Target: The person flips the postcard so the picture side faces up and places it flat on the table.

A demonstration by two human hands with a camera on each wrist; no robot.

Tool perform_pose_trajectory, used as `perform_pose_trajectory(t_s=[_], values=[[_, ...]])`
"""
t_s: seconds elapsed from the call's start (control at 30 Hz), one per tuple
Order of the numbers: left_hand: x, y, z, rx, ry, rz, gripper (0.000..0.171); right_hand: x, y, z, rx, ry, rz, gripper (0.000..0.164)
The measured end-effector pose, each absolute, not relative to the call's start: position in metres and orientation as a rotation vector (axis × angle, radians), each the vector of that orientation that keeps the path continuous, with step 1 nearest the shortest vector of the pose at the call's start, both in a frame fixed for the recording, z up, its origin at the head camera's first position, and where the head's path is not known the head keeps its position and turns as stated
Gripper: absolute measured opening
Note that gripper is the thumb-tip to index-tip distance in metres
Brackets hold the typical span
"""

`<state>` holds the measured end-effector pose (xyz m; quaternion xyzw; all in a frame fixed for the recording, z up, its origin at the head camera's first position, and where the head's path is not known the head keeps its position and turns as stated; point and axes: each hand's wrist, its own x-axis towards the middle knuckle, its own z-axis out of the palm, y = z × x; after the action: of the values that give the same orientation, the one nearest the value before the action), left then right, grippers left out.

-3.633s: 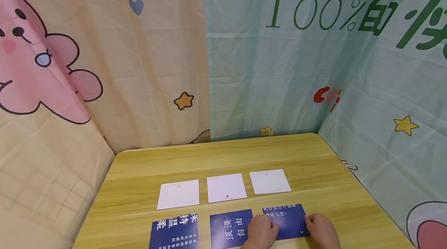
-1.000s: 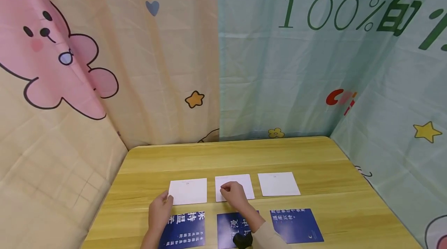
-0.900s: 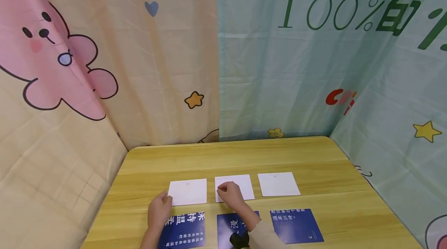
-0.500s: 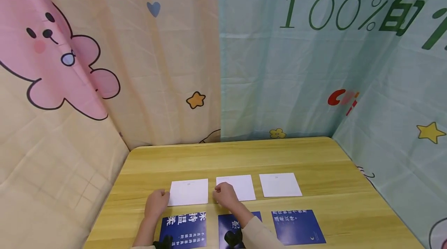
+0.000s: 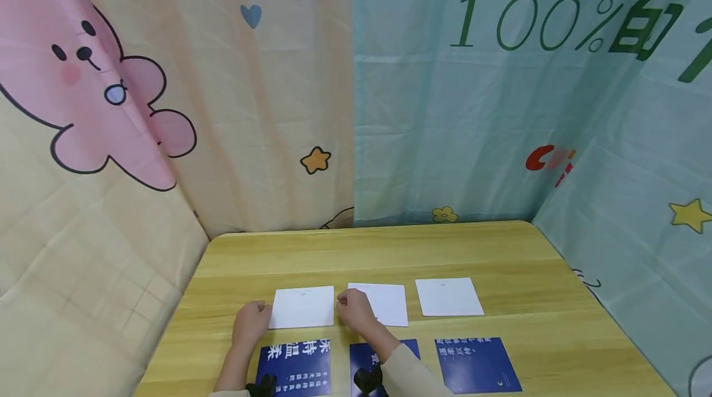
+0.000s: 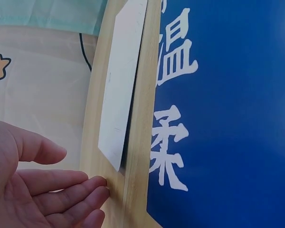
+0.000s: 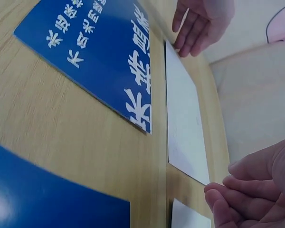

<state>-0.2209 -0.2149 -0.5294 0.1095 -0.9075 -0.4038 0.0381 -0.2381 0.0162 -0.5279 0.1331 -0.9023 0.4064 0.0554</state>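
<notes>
A white card lies at the left of the back row, between my two hands. My left hand is at its left end; in the left wrist view its fingers are loosely bent beside the card's corner, holding nothing. At the other end is my right hand. In the right wrist view its fingertips are right at the card's edge, with the thumb above them, not closed over it. The middle white card sits slightly skewed, partly hidden behind my right hand.
A third white card completes the back row on the wooden table. In front lie a left blue card with white characters, a middle one partly covered by my right arm, and a right blue card. Curtains enclose the table.
Both hands have left the right blue card and come to the left white card. Lately my right hand shifted left to that card's right edge, and the middle white card turned slightly clockwise.
</notes>
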Motion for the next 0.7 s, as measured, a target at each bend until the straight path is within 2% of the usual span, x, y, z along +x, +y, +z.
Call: perform_pose_trajectory(t_s=[0.1,0.3,0.7], values=[[-0.221,-0.214,-0.529,0.342,-2.783,-1.253,0.028,-0.238,0.011,-0.528,0.445,-2.737,1.236,0.038],[-0.221,-0.212,-0.527,0.335,-2.768,-1.258,0.035,-0.235,0.002,-0.528,0.338,-2.783,1.285,0.049],[-0.222,-0.212,-0.528,0.321,-2.763,-1.260,0.036,-0.235,-0.007,-0.533,0.267,-2.757,1.388,0.048]])
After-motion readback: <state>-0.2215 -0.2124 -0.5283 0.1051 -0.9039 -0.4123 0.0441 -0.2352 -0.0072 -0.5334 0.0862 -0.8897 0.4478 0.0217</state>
